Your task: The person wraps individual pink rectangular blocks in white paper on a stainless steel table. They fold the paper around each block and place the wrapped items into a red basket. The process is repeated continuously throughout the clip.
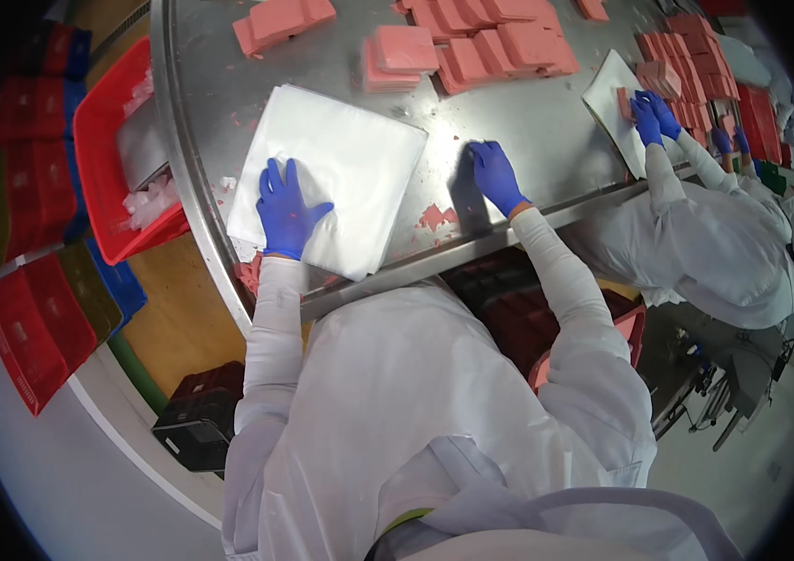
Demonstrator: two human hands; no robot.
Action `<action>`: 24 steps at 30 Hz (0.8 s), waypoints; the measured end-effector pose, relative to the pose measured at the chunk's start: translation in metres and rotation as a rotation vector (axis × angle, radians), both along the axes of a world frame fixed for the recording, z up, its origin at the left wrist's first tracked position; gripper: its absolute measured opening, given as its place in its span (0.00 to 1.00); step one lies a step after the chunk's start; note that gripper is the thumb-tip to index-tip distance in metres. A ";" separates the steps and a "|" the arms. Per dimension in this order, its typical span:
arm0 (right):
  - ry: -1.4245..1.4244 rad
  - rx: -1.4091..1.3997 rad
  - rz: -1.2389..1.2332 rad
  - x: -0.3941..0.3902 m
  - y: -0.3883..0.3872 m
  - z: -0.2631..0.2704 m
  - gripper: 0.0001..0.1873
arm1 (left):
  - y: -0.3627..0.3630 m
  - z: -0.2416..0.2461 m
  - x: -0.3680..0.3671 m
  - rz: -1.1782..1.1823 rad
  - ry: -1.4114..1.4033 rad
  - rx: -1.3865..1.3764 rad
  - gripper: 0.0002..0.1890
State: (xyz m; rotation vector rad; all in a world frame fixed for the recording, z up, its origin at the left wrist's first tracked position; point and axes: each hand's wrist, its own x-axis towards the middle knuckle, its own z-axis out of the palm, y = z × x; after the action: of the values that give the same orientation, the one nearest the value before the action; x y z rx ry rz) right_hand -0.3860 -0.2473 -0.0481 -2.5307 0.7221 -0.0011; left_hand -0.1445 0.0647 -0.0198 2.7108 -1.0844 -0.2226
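My left hand point(288, 210), in a blue glove, lies flat with spread fingers on a stack of white square sheets point(362, 175). The sheets rest at an angle on the stainless steel table point(537, 126), close to its front edge. To the right of the sheets is my right hand point(497, 177), also gloved in blue. Its fingers are bent together above the bare metal, and no object shows in them. Pink crumbs point(433, 217) lie between the sheets and this hand. Beyond the sheets sits a short pile of thin pink slices point(400, 59).
Several pink blocks point(502, 49) line the table's far side, with more slabs point(283, 24) at far left. A red crate point(106, 147) holding clear plastic stands off the table's left edge. On the right, a co-worker's gloved hands point(652, 116) handle a pink piece over white sheets point(617, 105).
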 end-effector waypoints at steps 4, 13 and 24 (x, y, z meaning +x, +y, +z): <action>-0.031 0.520 0.059 -0.015 0.100 0.000 0.10 | -0.003 0.004 0.000 -0.003 -0.009 0.027 0.54; 0.149 0.113 0.358 0.012 0.136 0.095 0.20 | -0.121 0.002 0.178 0.053 0.181 -0.733 0.37; -0.034 0.279 0.149 0.035 0.061 0.135 0.26 | -0.202 -0.018 0.335 0.545 0.830 -0.462 0.36</action>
State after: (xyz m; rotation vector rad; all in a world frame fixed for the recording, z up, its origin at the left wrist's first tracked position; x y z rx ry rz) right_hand -0.3506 -0.1863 0.0866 -2.3038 0.4818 0.1013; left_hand 0.1905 -0.1377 -0.0379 2.0397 -0.1248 -0.7870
